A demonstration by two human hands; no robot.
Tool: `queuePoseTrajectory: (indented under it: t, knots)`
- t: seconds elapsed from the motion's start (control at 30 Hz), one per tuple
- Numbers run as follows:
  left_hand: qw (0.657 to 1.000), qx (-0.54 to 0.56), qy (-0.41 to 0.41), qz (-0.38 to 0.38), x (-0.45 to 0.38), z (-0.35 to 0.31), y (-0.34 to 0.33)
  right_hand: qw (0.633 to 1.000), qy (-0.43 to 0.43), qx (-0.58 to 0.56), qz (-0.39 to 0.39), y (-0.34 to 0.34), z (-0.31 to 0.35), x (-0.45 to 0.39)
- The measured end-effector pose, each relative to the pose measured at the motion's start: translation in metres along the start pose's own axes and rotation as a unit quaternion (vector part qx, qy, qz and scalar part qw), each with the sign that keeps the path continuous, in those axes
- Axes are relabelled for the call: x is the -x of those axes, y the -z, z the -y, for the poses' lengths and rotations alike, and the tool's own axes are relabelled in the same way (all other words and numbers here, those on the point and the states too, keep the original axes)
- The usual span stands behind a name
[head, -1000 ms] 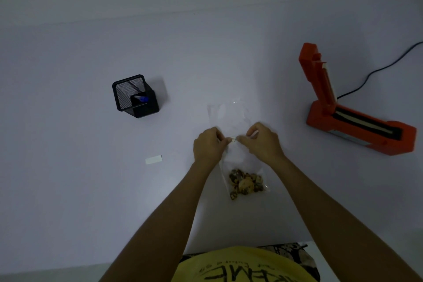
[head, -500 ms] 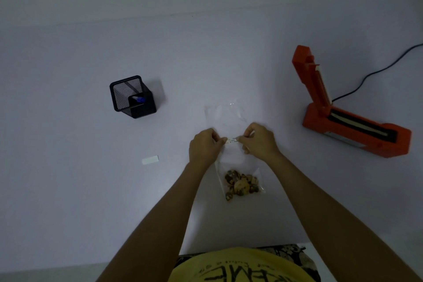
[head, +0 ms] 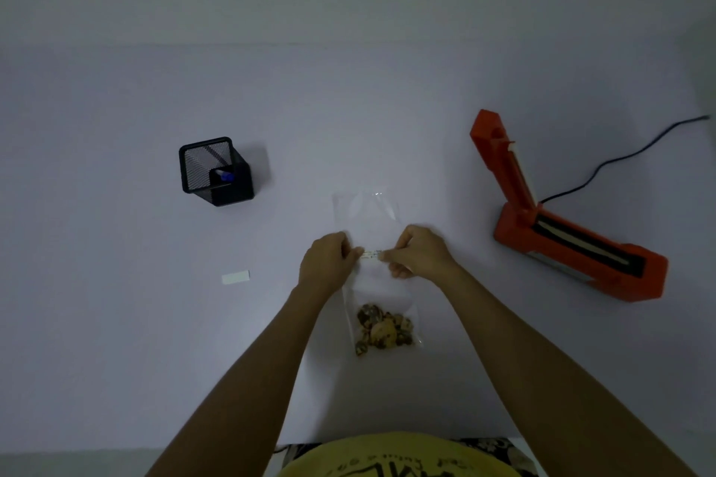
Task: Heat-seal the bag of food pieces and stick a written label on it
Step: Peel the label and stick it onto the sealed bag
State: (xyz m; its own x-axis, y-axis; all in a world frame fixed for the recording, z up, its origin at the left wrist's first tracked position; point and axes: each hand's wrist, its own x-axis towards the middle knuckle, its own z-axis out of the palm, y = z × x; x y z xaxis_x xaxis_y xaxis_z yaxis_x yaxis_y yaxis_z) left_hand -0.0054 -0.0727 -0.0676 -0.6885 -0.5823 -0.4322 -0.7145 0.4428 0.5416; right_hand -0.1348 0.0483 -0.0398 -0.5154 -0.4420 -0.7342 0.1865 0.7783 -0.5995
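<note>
Your left hand (head: 327, 263) and right hand (head: 420, 254) pinch label (head: 371, 254) ends, keeping it taut | over flat bag (head: 374, 283), above food pieces (head: 383, 329) | heat sealer (head: 561, 221) open, aside.

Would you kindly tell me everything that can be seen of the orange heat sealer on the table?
The orange heat sealer looks like moulded plastic. It rests on the white table, to the person's right, apart from the clear bag and both hands. Its arm is hinged up, so it stands open, showing a dark strip with a pale line along the base. A black cord runs off towards the right edge. Nothing else touches it.
</note>
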Motion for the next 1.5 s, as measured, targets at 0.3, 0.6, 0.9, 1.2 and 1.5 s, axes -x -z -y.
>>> queuePoseTrajectory:
  t: [0.3, 0.6, 0.9, 1.2, 1.5]
  knots:
    - [0.998, 0.038, 0.045, -0.028, 0.001, -0.002, -0.005, 0.999, 0.015, 0.027, -0.008, -0.002, -0.001, -0.004]
    - [0.949, 0.154, 0.188, -0.199, 0.073, 0.001, -0.012, 0.985, 0.101, 0.050, -0.131, 0.007, -0.031, 0.033]
    - [0.961, 0.195, 0.168, -0.102, 0.089, -0.002, -0.030, 0.995, -0.011, -0.087, -0.050, -0.008, -0.058, 0.039]
    - [0.952, 0.248, 0.127, -0.129, 0.045, -0.014, 0.002, 0.983, 0.011, -0.169, -0.064, -0.006, -0.003, -0.002]
    - [0.939, 0.257, 0.144, -0.177, -0.048, -0.024, 0.057, 0.977, 0.090, -0.157, -0.112, 0.013, 0.081, -0.077]
